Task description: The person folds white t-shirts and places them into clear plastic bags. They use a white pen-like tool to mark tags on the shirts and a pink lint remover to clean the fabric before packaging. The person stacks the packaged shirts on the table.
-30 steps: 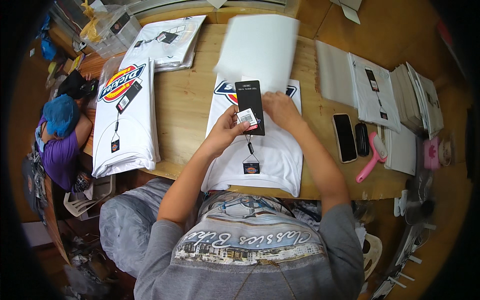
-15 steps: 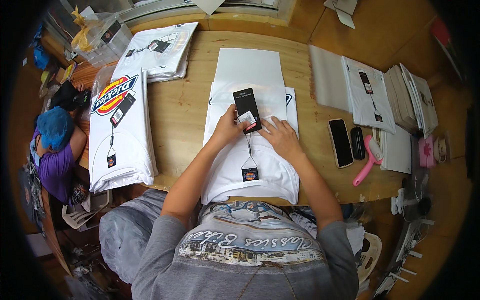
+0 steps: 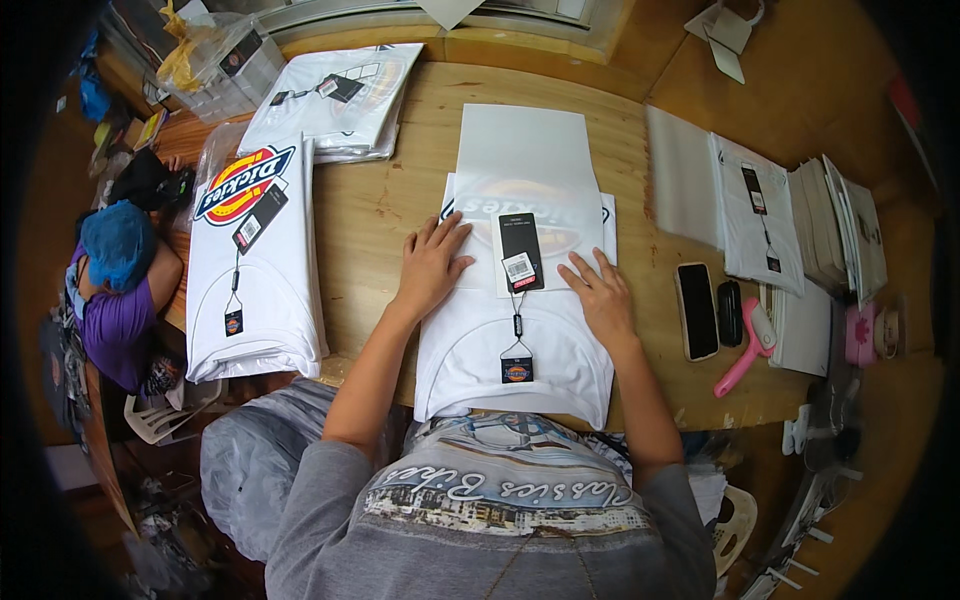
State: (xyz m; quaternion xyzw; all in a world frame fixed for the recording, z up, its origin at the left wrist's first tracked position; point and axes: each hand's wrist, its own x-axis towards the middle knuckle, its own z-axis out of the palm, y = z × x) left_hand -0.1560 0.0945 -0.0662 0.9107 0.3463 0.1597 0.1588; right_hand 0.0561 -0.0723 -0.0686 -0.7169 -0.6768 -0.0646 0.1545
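Observation:
A folded white T-shirt (image 3: 462, 352) lies before me, its collar toward me. On its far half rests a white, slightly see-through sheet (image 3: 524, 138), through which a printed logo shows faintly. A black hang tag (image 3: 520, 236) with a white sticker lies across the sheet's near edge. Its cord runs down to a small black tag (image 3: 517, 371) by the collar. My left hand (image 3: 432, 262), fingers spread, rests flat on the left side of the sheet and shirt. At the right side my right hand (image 3: 604, 298) lies on the shirt, fingers apart. Neither hand holds anything.
Left on the wooden table (image 3: 365, 230) are a stack of folded white T-shirts (image 3: 262, 310) and bagged shirts (image 3: 290, 110). To the right lie a bagged shirt (image 3: 738, 240), a phone (image 3: 697, 312), a dark case (image 3: 730, 313) and a pink-handled tool (image 3: 735, 372). A person (image 3: 120, 300) sits far left.
Both hands have let go of the hang tag and moved apart to the shirt's sides. The tag now lies flat on the sheet. The whole view has shifted slightly.

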